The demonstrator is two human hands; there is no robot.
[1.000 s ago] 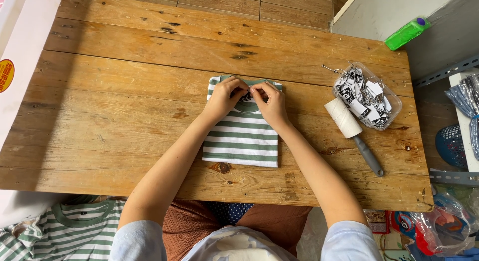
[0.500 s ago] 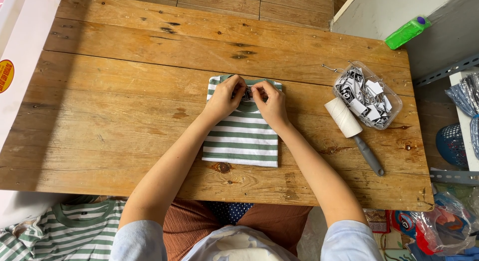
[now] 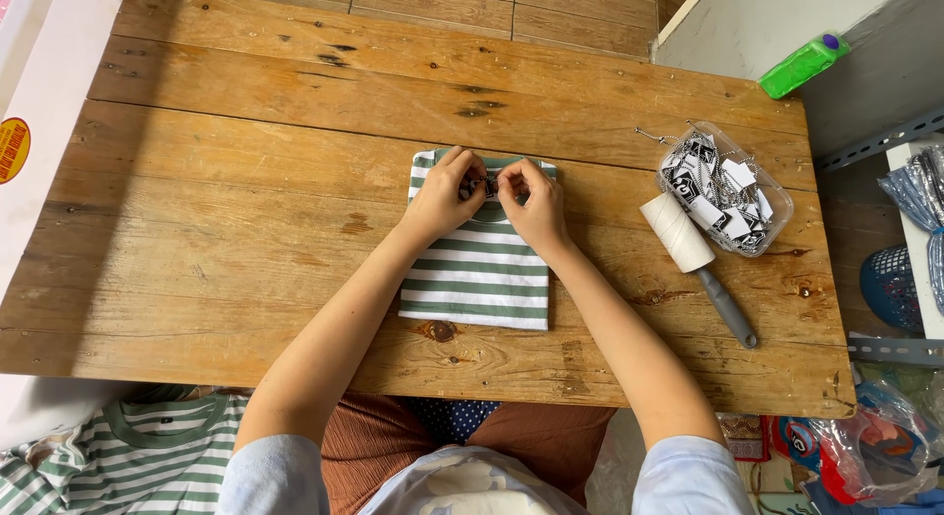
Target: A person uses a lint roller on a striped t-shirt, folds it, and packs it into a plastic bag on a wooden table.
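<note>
A folded green-and-white striped shirt lies mid-counter, where the left hand and right hand meet at its collar, fingers pinched shut on a small black-and-white tag, with a lint roller and a clear tub of tags to the right.

Small garment workshop, worn plank table, tub of tags, lint roller, striped shirts
</note>
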